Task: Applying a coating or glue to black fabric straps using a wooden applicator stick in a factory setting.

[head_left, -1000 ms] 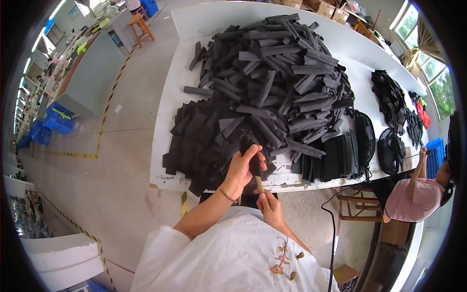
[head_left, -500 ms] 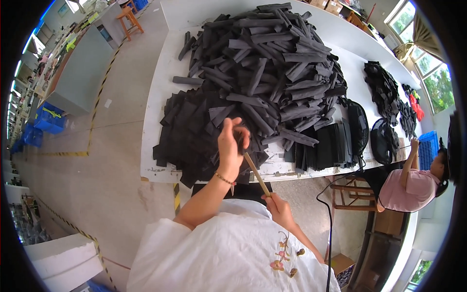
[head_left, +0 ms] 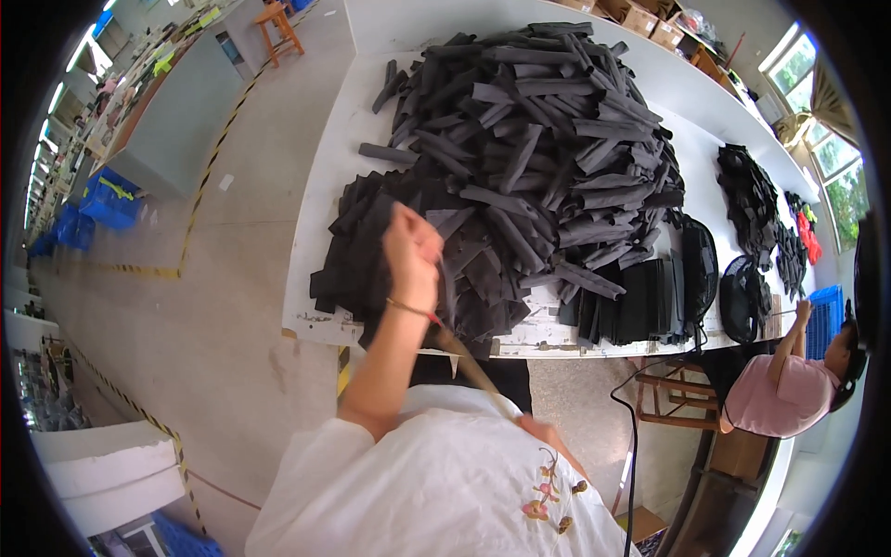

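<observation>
My left hand (head_left: 413, 255) is over the flat black fabric pieces (head_left: 348, 278) at the near left of the white table. Its fingers are curled closed; a blurred dark patch lies beside them, and whether they hold a piece cannot be made out. Low in front of my body, my right hand (head_left: 540, 431) grips the lower end of a flat wooden stick (head_left: 478, 374). The stick slants up and left, blurred, its upper end near my left wrist. Beyond my hands rises a big heap of rolled dark grey fabric tubes (head_left: 548, 130).
Right of the heap stand a row of black folded pieces (head_left: 640, 302) and a black mesh bag (head_left: 696, 260). A person in pink (head_left: 780, 395) sits farther right by a blue crate (head_left: 823, 320). A black cable (head_left: 633, 436) hangs beside a wooden stool (head_left: 682, 395).
My left hand has moved left and away from the stick's upper end, its fingers now more curled. The stick has swung lower and leftward, and my right hand has dropped slightly. The whole view has shifted.
</observation>
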Demonstrator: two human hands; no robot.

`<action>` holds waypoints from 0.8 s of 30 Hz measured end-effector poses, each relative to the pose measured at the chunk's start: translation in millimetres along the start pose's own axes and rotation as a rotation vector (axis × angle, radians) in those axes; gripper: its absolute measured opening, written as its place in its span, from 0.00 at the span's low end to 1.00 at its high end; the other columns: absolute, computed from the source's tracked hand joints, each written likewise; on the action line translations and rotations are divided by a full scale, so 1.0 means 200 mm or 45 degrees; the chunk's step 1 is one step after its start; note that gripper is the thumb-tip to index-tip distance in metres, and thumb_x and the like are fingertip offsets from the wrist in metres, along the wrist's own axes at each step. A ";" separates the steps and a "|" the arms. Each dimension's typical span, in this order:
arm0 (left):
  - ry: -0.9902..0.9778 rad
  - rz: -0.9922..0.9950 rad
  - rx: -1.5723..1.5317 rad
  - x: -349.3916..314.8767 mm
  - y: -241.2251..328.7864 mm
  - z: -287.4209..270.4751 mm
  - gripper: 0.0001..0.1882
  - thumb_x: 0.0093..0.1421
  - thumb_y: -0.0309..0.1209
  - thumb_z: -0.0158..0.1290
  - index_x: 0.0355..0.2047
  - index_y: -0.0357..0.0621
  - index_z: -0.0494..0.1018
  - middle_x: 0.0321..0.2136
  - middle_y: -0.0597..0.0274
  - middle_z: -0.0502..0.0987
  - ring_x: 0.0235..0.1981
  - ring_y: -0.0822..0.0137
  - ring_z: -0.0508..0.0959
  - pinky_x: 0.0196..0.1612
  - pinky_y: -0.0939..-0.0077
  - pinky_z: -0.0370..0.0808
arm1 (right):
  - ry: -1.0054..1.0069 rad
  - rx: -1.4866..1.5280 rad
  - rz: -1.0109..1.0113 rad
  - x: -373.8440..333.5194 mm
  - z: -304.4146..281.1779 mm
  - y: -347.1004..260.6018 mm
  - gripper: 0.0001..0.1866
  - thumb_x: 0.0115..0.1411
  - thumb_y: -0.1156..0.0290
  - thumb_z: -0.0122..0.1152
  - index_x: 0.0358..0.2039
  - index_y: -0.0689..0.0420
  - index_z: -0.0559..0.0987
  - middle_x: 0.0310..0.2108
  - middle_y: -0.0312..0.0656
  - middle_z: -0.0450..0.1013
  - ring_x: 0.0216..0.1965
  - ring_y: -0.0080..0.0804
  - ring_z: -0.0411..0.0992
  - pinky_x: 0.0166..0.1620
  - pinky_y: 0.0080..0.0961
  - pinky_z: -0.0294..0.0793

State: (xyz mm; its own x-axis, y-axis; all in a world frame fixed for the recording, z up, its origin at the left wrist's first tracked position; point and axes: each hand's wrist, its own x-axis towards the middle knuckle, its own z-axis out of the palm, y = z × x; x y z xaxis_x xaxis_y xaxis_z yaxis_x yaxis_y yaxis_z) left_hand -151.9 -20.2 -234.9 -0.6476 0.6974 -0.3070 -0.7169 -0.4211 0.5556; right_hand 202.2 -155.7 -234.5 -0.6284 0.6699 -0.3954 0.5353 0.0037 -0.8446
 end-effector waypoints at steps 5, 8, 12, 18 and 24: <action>-0.076 0.072 0.015 -0.01 0.17 0.14 0.15 0.67 0.41 0.45 0.24 0.50 0.63 0.11 0.74 0.56 0.08 0.79 0.52 0.12 0.83 0.48 | 0.157 0.159 0.062 0.05 -0.08 -0.06 0.14 0.61 0.65 0.61 0.42 0.61 0.76 0.22 0.35 0.71 0.24 0.17 0.67 0.28 0.19 0.67; 0.111 -0.027 -0.068 -0.08 -0.01 0.11 0.15 0.66 0.40 0.45 0.23 0.50 0.62 0.12 0.72 0.57 0.09 0.78 0.53 0.12 0.82 0.49 | 0.522 0.324 -0.261 0.41 -0.02 -0.26 0.13 0.57 0.70 0.66 0.40 0.60 0.76 0.21 0.28 0.64 0.22 0.15 0.59 0.26 0.15 0.60; 0.151 -0.274 -0.019 -0.17 -0.16 0.02 0.15 0.64 0.39 0.46 0.23 0.50 0.61 0.12 0.72 0.56 0.10 0.77 0.53 0.13 0.80 0.50 | 0.546 0.439 -0.590 0.75 0.04 -0.42 0.05 0.59 0.76 0.61 0.31 0.61 0.74 0.22 0.32 0.65 0.24 0.19 0.62 0.29 0.18 0.63; 0.250 -0.072 -0.235 0.07 0.05 -0.26 0.14 0.64 0.37 0.46 0.22 0.51 0.62 0.12 0.74 0.56 0.10 0.78 0.54 0.14 0.82 0.50 | 0.073 0.847 -0.486 0.51 -0.05 -0.59 0.09 0.57 0.72 0.65 0.32 0.59 0.74 0.24 0.31 0.64 0.25 0.15 0.60 0.29 0.13 0.60; 0.227 -0.519 -0.287 -0.14 -0.13 -0.11 0.14 0.64 0.36 0.47 0.22 0.50 0.63 0.13 0.74 0.57 0.10 0.79 0.55 0.13 0.84 0.51 | 0.622 0.513 -0.777 0.82 0.06 -0.42 0.10 0.56 0.79 0.64 0.37 0.63 0.73 0.28 0.32 0.63 0.27 0.14 0.59 0.26 0.12 0.57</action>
State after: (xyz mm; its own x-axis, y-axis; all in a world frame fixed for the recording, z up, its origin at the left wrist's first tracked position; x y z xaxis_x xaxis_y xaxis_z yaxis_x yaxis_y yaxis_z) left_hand -121.3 -41.4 -257.7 -0.3226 0.7298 -0.6027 -0.9463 -0.2633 0.1877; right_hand 47.6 -55.8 -233.4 -0.3784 0.8799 0.2872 -0.1129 0.2641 -0.9579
